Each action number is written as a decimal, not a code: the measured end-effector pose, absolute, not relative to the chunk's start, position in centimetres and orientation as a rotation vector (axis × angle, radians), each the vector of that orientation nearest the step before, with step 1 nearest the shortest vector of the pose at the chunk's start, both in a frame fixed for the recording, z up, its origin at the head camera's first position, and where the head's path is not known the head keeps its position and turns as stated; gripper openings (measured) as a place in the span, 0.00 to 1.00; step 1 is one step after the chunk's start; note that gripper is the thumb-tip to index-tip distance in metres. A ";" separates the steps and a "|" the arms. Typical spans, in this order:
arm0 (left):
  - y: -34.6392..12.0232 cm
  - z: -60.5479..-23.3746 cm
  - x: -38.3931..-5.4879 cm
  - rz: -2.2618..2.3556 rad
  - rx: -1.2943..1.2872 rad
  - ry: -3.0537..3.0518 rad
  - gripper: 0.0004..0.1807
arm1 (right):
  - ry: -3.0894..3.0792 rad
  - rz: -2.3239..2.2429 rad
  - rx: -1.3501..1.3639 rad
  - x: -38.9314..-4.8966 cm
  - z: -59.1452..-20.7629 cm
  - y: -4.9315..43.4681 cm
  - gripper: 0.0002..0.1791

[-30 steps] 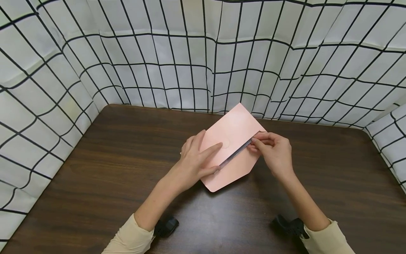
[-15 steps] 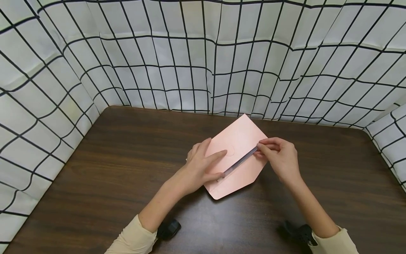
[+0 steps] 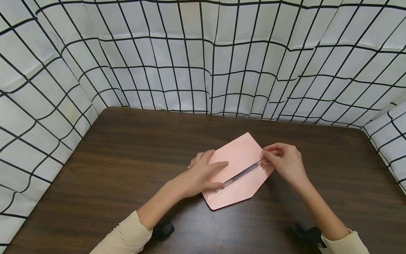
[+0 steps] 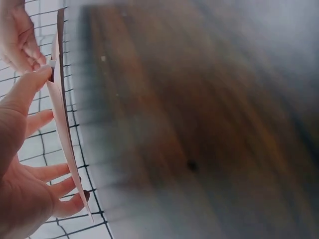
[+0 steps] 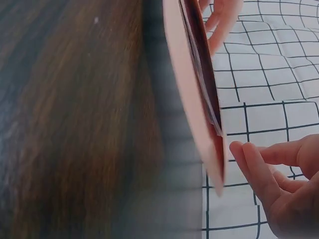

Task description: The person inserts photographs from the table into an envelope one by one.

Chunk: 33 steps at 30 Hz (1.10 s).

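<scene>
A pink envelope (image 3: 238, 150) lies at a slant in the head view, its pointed flap (image 3: 238, 195) spread toward the person. Along the mouth shows a thin greyish, glossy flat insert (image 3: 242, 175), mostly hidden inside. My left hand (image 3: 199, 178) grips the envelope by its left side, thumb by the mouth and index finger across the front; other fingertips reach the far edge in the left wrist view. At the mouth's right end is my right hand (image 3: 284, 164), thumb and fingers bunched. In the right wrist view, a sliver of background separates those fingertips (image 5: 239, 149) from the envelope.
The dark wooden table (image 3: 133, 148) extends on all sides of the envelope. White cloth walls with a black grid (image 3: 177, 56) rise behind it and at both sides. Black wrist devices (image 3: 163, 231) sit under both cream sleeves (image 3: 123, 234).
The envelope and both hands have come down toward the person. My right hand's fingertips have slid from within the mouth out to its right end.
</scene>
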<state>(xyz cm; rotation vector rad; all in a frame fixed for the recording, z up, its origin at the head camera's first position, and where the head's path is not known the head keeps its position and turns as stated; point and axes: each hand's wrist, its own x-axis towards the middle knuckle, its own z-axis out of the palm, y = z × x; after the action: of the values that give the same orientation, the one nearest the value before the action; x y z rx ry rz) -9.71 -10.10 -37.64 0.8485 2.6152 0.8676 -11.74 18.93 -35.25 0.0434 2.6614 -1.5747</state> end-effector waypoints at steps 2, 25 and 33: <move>-10.1 -37.7 -9.8 0.844 0.866 2.589 0.34 | 2.649 -1.579 0.041 -11.8 -35.3 19.1 0.13; -9.4 -38.8 -10.0 0.530 1.050 2.509 0.38 | 2.649 -1.535 0.041 -11.5 -35.4 21.2 0.14; -10.0 -38.3 -9.9 0.535 1.074 2.537 0.35 | 2.699 -1.495 -0.030 -11.4 -35.7 21.3 0.13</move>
<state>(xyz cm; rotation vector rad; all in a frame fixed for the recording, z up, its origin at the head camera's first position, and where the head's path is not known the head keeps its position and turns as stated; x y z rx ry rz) -9.93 -10.02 -38.31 1.0740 2.5372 0.5348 -11.43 21.33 -35.70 -0.0301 2.6989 -1.4951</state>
